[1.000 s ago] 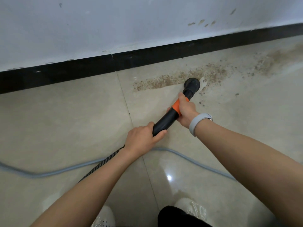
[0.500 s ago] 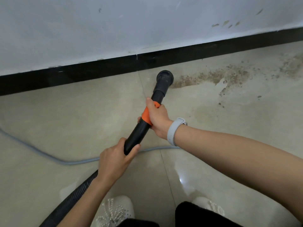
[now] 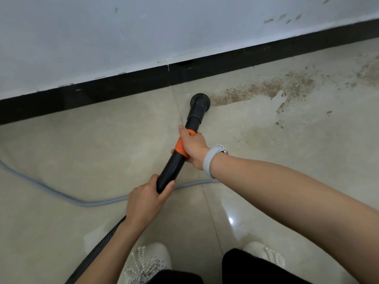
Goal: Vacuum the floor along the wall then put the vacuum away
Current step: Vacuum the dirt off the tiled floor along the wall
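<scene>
Near the black baseboard (image 3: pixel 123 87), the vacuum wand (image 3: pixel 178 158) slants down to the tiled floor (image 3: pixel 82 152), its round nozzle (image 3: pixel 200 101) touching the left end of a brown dirt trail (image 3: pixel 266 89). Right hand (image 3: pixel 192 145) wraps the orange collar (image 3: pixel 180 147); left hand (image 3: pixel 146 198) grips the wand's lower end. A grey cord (image 3: pixel 61 194) lies behind.
</scene>
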Demonstrator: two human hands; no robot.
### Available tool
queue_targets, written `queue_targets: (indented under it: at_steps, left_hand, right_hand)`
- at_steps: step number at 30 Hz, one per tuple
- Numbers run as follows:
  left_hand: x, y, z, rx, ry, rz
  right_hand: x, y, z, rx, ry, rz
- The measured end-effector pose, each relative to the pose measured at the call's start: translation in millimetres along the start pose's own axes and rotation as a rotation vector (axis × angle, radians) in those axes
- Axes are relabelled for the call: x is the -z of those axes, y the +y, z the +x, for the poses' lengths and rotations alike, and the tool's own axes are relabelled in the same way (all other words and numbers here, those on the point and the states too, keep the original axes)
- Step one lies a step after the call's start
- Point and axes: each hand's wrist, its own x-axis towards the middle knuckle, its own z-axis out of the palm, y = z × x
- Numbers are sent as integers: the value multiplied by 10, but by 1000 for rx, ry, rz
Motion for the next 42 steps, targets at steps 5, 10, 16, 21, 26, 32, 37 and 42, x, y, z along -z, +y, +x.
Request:
queue_targets:
  at_steps: [5, 10, 16, 21, 26, 32, 37, 42]
  left_hand:
    - [-108, 274, 150, -48, -59, 24]
    - [-227, 519, 305, -123, -100, 91]
    - [-312, 892, 574, -205, -152, 104]
    - [-409, 1305, 832, -293, -177, 178]
    - [-472, 1672, 995, -348, -216, 174]
    - [-401, 1620, 940, -350, -155, 163]
    - [-254, 1150, 707, -264, -81, 135]
    - [-3, 547, 441, -124, 22, 93]
  right_hand:
    - [306, -108, 67, 26, 78, 29]
    - [655, -192, 129, 23, 129, 85]
    - [1062, -394, 246, 47, 188, 178]
    - [1465, -638, 356, 86, 262, 261]
    - [1781, -831, 431, 109, 311, 308]
    - [1726, -823, 380, 127, 299, 321]
    - [1254, -642, 254, 118, 194, 294]
    - [553, -397, 193, 106, 62, 240]
